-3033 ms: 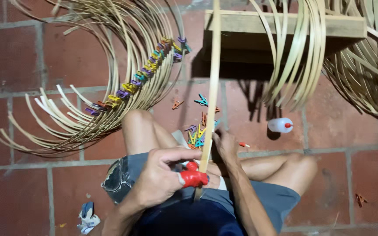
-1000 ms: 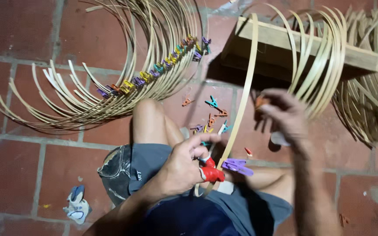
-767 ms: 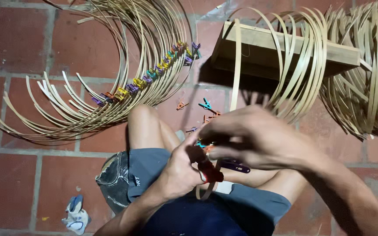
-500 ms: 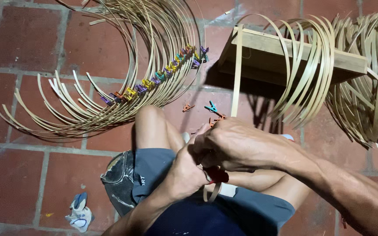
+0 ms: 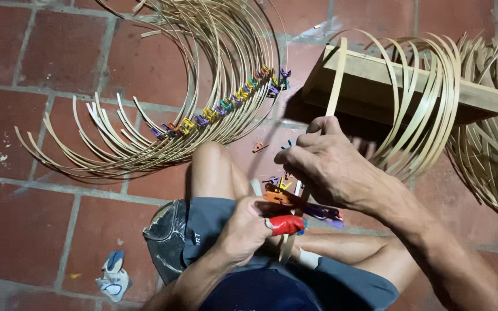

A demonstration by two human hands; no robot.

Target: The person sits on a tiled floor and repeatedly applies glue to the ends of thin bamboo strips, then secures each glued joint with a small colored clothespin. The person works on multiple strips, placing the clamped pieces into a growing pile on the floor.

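I sit on the brick floor, looking down at my lap. My left hand, thumb wrapped in red tape, pinches the lower end of a thin bamboo strip and touches an orange clip near it. Just above, my right hand closes around the same strip. The strip runs up past a wooden frame. A purple clip lies under my right wrist, on my leg.
A fan of bent bamboo hoops pinned with several coloured clips lies to the upper left. More hoops hang on the wooden frame and pile at the right. Loose clips dot the floor; a crumpled cloth lies lower left.
My right hand came down from the upper strip to my lap and now grips the strip just above my left hand. The camera tilted slightly.
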